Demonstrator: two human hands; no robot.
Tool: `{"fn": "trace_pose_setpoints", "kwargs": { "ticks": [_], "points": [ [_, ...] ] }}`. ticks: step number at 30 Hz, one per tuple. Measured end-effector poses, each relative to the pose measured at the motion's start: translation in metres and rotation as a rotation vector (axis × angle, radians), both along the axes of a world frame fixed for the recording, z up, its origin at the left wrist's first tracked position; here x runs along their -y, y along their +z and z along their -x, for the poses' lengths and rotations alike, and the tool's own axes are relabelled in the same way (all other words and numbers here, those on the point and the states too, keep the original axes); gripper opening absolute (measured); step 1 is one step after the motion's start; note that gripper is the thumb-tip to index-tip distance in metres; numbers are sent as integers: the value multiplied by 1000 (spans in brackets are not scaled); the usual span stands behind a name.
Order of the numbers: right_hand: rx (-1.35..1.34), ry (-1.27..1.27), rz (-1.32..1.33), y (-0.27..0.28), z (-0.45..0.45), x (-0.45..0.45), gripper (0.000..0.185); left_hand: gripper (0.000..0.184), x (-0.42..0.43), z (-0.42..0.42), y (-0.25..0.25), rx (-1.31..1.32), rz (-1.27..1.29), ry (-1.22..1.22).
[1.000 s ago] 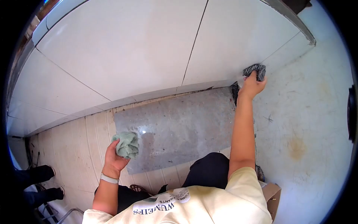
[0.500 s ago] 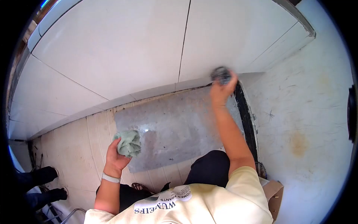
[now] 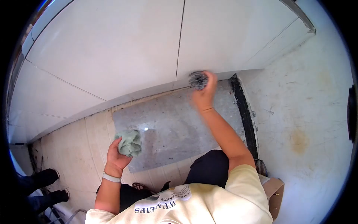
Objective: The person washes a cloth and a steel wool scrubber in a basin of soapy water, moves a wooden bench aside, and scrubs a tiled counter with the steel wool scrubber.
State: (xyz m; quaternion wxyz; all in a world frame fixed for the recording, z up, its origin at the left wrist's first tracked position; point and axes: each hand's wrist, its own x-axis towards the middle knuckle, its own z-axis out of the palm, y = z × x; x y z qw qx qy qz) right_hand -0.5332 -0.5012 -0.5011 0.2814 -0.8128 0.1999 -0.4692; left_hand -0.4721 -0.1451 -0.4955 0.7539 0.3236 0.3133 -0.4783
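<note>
A dark grey steel wool scrubber point(image 3: 198, 80) is gripped in my right hand point(image 3: 206, 93), against the lower edge of the white tiled wall point(image 3: 138, 48). That hand is slightly blurred, its fingers curled round the scrubber. My left hand point(image 3: 116, 156) holds a crumpled pale green cloth point(image 3: 129, 143) over the left end of a grey slab point(image 3: 179, 123) on the floor. The cloth hides part of the left fingers.
A stained white wall point(image 3: 298, 112) rises on the right, with a black strip point(image 3: 244, 115) along its foot. An open cardboard box point(image 3: 275, 194) sits beside my right side. Another person's dark-clothed legs point(image 3: 41, 186) are at the lower left, on the beige floor point(image 3: 71, 149).
My right hand has slid left along the wall's lower edge with the scrubber, away from the corner. My left hand and the cloth have hardly moved.
</note>
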Motion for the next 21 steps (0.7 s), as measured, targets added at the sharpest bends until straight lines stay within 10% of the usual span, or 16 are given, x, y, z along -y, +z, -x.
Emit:
{"fn": "trace_pose_setpoints", "kwargs": {
  "ticks": [4, 6, 13, 15, 21],
  "points": [
    [188, -355, -73, -1, 15, 50, 40, 37, 2, 1, 4, 23, -2, 0],
    [509, -335, -662, 6, 24, 87, 35, 37, 3, 2, 7, 26, -30, 11],
    [120, -303, 89, 9, -3, 17, 47, 36, 4, 2, 11, 32, -57, 16],
    [46, 13, 93, 21, -15, -22, 51, 35, 3, 2, 10, 42, -41, -6],
    [417, -284, -203, 10, 3, 48, 33, 36, 3, 3, 11, 35, -29, 29]
  ]
}}
